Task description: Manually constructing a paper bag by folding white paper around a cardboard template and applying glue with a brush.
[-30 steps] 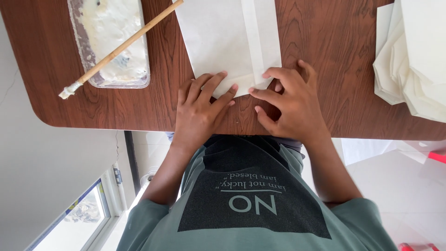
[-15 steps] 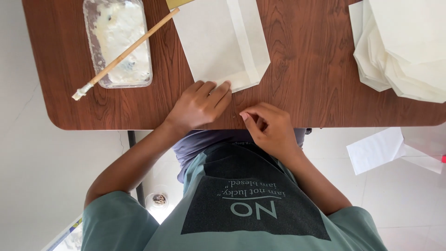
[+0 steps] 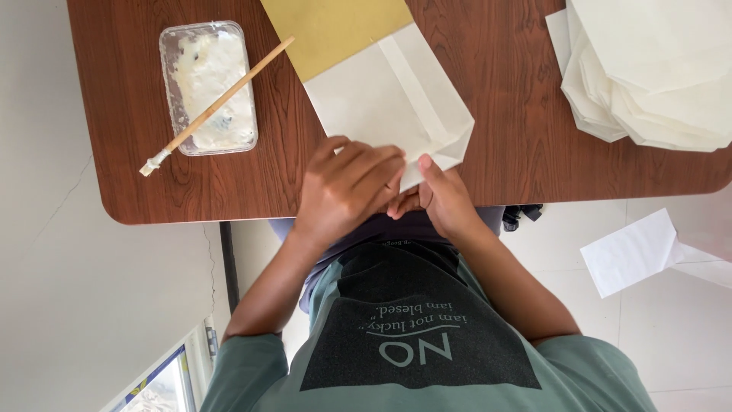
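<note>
A clear rectangular plastic tub (image 3: pixel 207 85) smeared with white paste stands on the desk (image 3: pixel 518 137), well left of the white paper bag (image 3: pixel 385 107) lying there.

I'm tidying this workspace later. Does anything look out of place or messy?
Yes: a white paper sheet lies on the floor beside the table, apart from the paper stack. The paste tray is smeared, its brush resting across it.

My left hand (image 3: pixel 347 191) has slid in beside my right hand (image 3: pixel 442 200), both now pinching the white paper bag's (image 3: pixel 389 103) near corner. A yellow sheet (image 3: pixel 335 30) has come into view above it.
</note>
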